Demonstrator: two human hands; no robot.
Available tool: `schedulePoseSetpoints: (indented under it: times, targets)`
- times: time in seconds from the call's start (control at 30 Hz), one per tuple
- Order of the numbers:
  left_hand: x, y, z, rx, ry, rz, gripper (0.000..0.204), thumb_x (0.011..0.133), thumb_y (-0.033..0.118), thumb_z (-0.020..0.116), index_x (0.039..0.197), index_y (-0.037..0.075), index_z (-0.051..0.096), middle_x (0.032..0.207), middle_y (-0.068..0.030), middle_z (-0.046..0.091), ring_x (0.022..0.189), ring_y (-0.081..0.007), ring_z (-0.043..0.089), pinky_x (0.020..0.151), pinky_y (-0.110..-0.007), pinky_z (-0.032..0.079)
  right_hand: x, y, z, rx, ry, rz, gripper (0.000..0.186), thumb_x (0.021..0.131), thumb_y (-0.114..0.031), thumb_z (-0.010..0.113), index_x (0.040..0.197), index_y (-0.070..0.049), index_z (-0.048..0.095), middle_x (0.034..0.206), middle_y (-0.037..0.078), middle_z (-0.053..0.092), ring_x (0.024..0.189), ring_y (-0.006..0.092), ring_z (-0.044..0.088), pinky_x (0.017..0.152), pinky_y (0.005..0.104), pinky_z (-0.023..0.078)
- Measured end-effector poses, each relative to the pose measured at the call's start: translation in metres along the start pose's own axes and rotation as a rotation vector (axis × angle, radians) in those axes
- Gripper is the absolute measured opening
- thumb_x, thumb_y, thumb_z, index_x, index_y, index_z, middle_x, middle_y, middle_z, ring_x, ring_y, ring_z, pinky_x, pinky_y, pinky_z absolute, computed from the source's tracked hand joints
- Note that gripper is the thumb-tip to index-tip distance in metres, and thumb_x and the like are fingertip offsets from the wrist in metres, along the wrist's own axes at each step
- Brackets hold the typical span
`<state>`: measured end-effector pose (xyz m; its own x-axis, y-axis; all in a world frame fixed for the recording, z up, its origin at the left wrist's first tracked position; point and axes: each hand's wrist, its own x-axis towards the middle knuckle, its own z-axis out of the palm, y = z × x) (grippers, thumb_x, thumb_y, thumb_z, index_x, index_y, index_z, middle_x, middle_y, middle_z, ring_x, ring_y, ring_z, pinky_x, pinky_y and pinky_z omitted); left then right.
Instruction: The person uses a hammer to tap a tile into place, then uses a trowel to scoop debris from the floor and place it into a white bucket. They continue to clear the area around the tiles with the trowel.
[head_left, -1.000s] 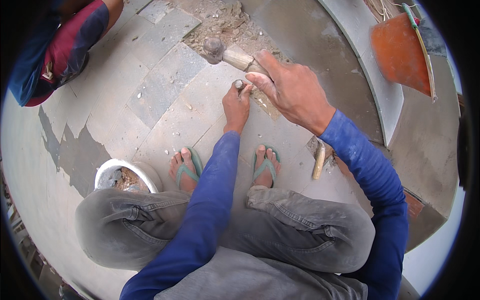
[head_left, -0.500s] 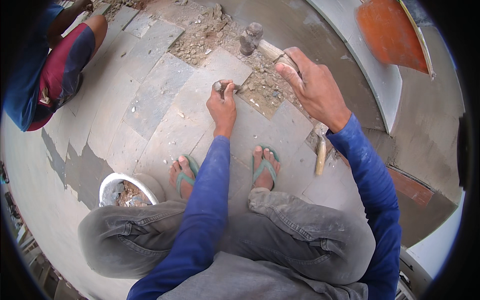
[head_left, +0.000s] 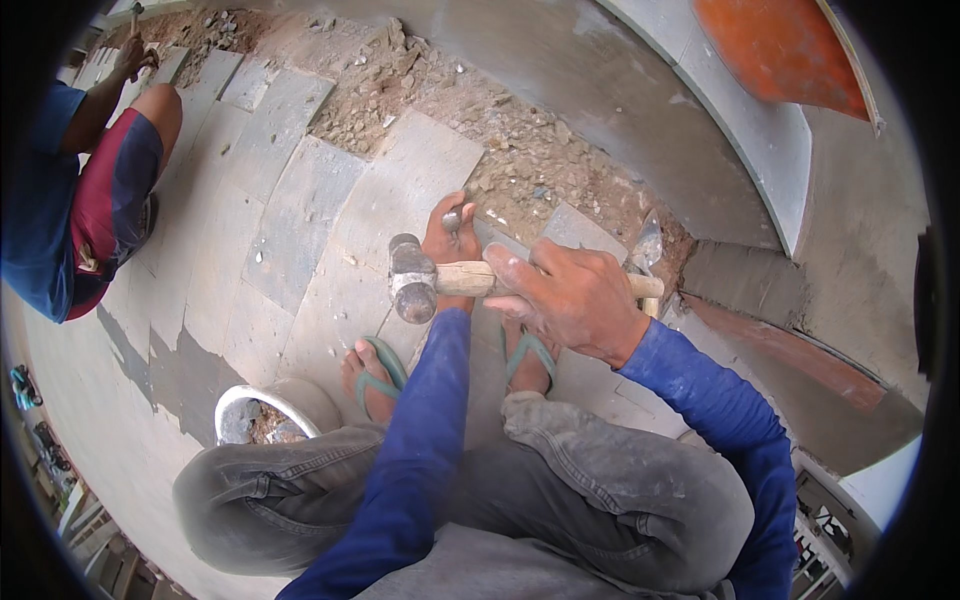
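My right hand (head_left: 580,300) is closed round the wooden handle of a hammer (head_left: 411,280). The dusty metal head hangs over my left wrist, nearer the camera. Just beyond it, my left hand (head_left: 440,240) grips a metal chisel (head_left: 453,217), whose rounded top shows between thumb and fingers; its lower end is hidden. That hand is low over the grey stone tiles (head_left: 410,165), beside the edge where they meet broken rubble (head_left: 530,185). A trowel (head_left: 648,243) lies to the right, partly behind the hammer handle.
A white bucket (head_left: 325,402) with rubble inside stands left of my sandalled feet. At the far left a co-worker (head_left: 120,170) crouches, holding a hammer. A concrete wall (head_left: 560,80) runs along the far side, with an orange curved panel (head_left: 780,50) at upper right.
The hammer has swung down and left from beyond the rubble to over my left wrist. My left hand still holds the chisel. The view has shifted slightly, and the co-worker's hammer now shows.
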<state>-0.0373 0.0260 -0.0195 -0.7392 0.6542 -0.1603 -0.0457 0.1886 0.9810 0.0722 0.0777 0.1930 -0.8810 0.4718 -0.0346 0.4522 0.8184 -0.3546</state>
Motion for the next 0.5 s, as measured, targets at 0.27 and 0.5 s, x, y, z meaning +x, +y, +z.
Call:
schedulePoseSetpoints:
  times: [0.27,0.5]
  targets:
    - [0.001,-0.011,0.003,-0.022,0.046,0.162,0.025,0.096,0.01,0.07,0.118,0.002,0.063,0.12,-0.013,0.066,0.11,-0.0225,0.064,0.095,-0.035,0.052,-0.008,-0.001,0.005,0.088,0.063,-0.134,0.034,0.1,-0.044,0.056,0.123,-0.019,0.058,0.078,0.01,0.06,0.064,0.027,0.068,0.049,0.0398,0.051]
    - [0.003,-0.019,-0.003,-0.114,0.054,0.139,0.023,0.097,0.012,0.07,0.117,0.001,0.064,0.119,-0.0124,0.067,0.107,-0.0223,0.065,0.093,-0.034,0.053,0.0,0.008,0.0,0.032,-0.116,0.059,0.03,0.098,-0.04,0.058,0.121,-0.021,0.058,0.073,0.008,0.058,0.056,0.0264,0.064,0.047,0.0404,0.05]
